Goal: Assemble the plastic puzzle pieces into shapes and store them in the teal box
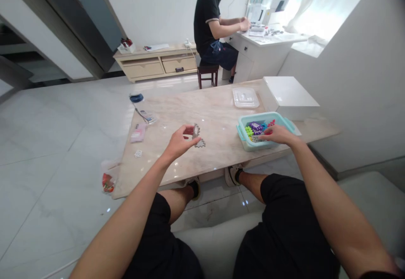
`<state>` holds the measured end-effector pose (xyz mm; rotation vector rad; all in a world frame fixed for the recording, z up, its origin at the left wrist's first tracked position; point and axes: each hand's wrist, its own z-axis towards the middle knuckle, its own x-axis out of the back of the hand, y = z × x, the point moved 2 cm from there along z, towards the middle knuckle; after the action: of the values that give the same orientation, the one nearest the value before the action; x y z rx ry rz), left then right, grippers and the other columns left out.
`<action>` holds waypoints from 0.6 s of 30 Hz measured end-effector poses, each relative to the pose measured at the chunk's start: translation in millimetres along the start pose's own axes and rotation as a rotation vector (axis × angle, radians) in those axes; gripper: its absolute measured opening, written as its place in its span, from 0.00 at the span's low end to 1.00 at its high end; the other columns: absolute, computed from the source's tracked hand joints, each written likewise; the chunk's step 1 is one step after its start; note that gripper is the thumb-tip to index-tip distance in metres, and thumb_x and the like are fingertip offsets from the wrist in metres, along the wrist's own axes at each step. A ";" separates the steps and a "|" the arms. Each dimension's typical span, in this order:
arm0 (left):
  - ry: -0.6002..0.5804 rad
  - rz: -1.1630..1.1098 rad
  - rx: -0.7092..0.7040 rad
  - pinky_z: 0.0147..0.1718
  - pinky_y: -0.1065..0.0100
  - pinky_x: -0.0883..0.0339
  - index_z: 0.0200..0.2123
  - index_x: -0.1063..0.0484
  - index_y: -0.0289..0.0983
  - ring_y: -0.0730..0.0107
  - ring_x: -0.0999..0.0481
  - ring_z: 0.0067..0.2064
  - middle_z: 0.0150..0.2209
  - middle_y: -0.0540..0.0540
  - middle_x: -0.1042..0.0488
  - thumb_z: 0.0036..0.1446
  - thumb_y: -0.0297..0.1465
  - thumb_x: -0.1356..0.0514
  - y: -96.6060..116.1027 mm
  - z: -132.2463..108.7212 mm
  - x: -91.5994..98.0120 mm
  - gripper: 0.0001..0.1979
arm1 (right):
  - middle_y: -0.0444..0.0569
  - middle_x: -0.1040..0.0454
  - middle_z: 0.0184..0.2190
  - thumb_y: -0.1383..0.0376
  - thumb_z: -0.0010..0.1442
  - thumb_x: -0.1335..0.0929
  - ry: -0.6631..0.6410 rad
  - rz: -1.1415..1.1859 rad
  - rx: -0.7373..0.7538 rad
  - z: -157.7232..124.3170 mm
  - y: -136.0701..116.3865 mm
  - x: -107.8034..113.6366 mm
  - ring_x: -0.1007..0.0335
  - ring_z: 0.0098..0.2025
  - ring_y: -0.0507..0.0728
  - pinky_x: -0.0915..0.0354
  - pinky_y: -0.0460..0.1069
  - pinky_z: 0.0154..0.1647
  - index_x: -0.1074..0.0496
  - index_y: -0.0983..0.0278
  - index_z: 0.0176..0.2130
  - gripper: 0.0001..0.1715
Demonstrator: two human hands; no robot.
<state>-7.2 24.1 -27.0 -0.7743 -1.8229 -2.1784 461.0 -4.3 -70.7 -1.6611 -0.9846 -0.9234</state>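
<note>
My left hand point(179, 144) is raised over the middle of the marble-patterned table, its thumb and fingers closed on a grey toothed gear piece point(196, 130). Just below it shows a second flat grey gear piece point(200, 143); whether the two are joined I cannot tell. To the right stands a light-blue plastic bin point(260, 146) of colourful gear pieces, with green point(248, 131) and purple point(255, 127) ones visible. My right hand point(279, 135) reaches over its right side, fingertips drawn together among the pieces. A red piece shows by those fingers; what they grip is partly hidden.
Behind the bin are a clear plastic lid point(246, 97) and a white box point(289, 91). A strapped clear pouch point(147, 116), a pink packet point(138, 133) and a small white item point(138, 154) lie at left. A bag point(109, 180) hangs by the left edge. Another person point(207, 17) sits at a far desk.
</note>
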 end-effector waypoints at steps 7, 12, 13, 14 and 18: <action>0.008 -0.033 -0.005 0.52 0.52 0.24 0.56 0.22 0.38 0.49 0.17 0.54 0.50 0.37 0.16 0.52 0.44 0.25 6.2 -5.3 2.0 0.30 | 0.60 0.14 0.44 0.40 0.49 0.20 0.283 0.386 -0.076 -5.3 9.3 4.6 0.16 0.46 0.71 0.22 0.61 0.47 0.17 0.63 0.48 0.37; -0.005 -0.117 0.014 0.53 0.52 0.23 0.54 0.21 0.38 0.49 0.16 0.54 0.51 0.36 0.16 0.54 0.43 0.25 13.8 -7.3 3.0 0.27 | 0.59 0.15 0.49 0.42 0.51 0.18 0.446 0.762 0.092 -13.0 -34.7 9.7 0.17 0.53 0.69 0.22 0.64 0.59 0.22 0.62 0.58 0.44; -0.006 -0.148 0.017 0.52 0.52 0.22 0.54 0.21 0.37 0.49 0.16 0.54 0.51 0.36 0.16 0.55 0.43 0.25 14.6 -7.2 2.7 0.27 | 0.58 0.15 0.50 0.43 0.51 0.18 0.453 0.816 0.135 -15.8 -49.3 10.0 0.17 0.56 0.68 0.24 0.64 0.63 0.22 0.61 0.59 0.44; -0.008 -0.181 0.019 0.52 0.52 0.22 0.54 0.21 0.37 0.49 0.16 0.54 0.50 0.36 0.16 0.55 0.44 0.25 15.3 -7.1 2.2 0.27 | 0.56 0.15 0.51 0.43 0.52 0.18 0.442 0.869 0.172 -18.8 -64.8 10.0 0.19 0.58 0.68 0.26 0.65 0.66 0.22 0.60 0.60 0.43; -0.018 -0.263 0.020 0.51 0.53 0.21 0.54 0.21 0.35 0.50 0.16 0.53 0.49 0.34 0.16 0.54 0.45 0.24 18.2 -7.0 -0.3 0.29 | 0.52 0.17 0.57 0.44 0.55 0.18 0.273 1.089 0.343 -30.4 -127.2 8.1 0.20 0.61 0.66 0.27 0.64 0.68 0.20 0.56 0.58 0.37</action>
<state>-0.2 13.2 -12.3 -0.5794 -2.0554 -2.3096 344.1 -4.7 -11.5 -1.4119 0.0317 -0.1980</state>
